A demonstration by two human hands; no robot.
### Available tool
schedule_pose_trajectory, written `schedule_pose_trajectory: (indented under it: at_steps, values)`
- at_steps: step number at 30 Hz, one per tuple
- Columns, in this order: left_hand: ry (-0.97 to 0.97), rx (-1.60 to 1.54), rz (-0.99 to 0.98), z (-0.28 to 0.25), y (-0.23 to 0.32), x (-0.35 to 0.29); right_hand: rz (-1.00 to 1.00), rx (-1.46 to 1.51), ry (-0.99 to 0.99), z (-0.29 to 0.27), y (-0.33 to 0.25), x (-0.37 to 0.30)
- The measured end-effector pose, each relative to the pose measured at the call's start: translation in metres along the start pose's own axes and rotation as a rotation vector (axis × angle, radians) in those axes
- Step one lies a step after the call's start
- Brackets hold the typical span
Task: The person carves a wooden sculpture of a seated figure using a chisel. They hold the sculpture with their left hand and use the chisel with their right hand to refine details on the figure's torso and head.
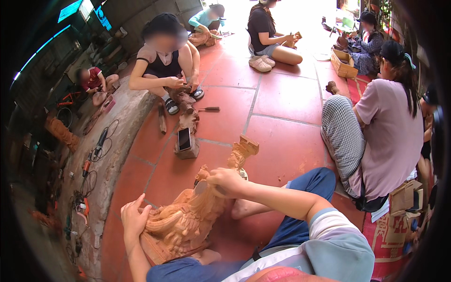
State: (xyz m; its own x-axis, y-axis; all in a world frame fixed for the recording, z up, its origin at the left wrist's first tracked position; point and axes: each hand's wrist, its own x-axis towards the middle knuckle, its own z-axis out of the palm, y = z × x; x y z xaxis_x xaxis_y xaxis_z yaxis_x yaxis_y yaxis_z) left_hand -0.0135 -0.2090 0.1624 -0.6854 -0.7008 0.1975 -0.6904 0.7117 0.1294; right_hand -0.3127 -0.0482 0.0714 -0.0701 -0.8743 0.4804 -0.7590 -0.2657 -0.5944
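Observation:
A light-brown wooden statue (181, 225) with deep carved folds leans across my lap, its narrower end tilted up and away. My left hand (134, 220) holds its broad lower end at the left, fingers laid along the edge. Over the upper part, my right hand (228, 182) is closed with its fingers curled down against the wood. A small round grey patch (201, 188) shows by those fingertips; I cannot make out what it is. Just beyond the right hand stands a carved wooden piece (243, 152) with a flat top.
Ahead, a person works on a darker carving (185, 110); a phone (184, 139) lies on its near end. A chisel-like tool (209, 109) lies beside it. Another person (387, 122) sits close on my right. Corded power tools (97, 145) lie along the concrete ledge at left.

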Motion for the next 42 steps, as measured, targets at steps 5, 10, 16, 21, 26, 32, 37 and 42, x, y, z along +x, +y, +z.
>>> schedule_pose_trajectory:
  at_steps: [5, 10, 16, 21, 26, 32, 37, 42]
  values:
    - [-0.032, -0.038, -0.016, 0.003, 0.007, 0.002, -0.010, 0.024, 0.174, 0.016, 0.011, 0.003]
    - [-0.019, -0.096, -0.076, -0.003, 0.003, -0.001, 0.085, -0.028, -0.003, 0.007, -0.005, 0.003]
    - [0.116, -0.572, -0.296, -0.012, 0.015, -0.001, 0.075, -0.001, 0.076, 0.016, 0.016, -0.009]
    - [-0.026, -0.194, -0.205, -0.010, 0.001, -0.004, 0.043, 0.079, 0.114, 0.006, -0.001, 0.005]
    - [-0.026, -0.200, -0.234, -0.012, 0.008, -0.003, 0.058, -0.047, 0.087, 0.011, 0.003, -0.009]
    - [-0.013, -0.214, -0.223, -0.003, 0.004, 0.000, -0.031, 0.070, 0.144, 0.017, 0.016, -0.005]
    - [0.009, -0.157, -0.201, -0.009, 0.005, -0.004, 0.184, 0.110, -0.028, -0.005, -0.004, -0.003]
    - [0.025, -0.203, -0.147, 0.002, -0.002, -0.006, -0.076, 0.165, 0.230, 0.002, 0.004, 0.004]
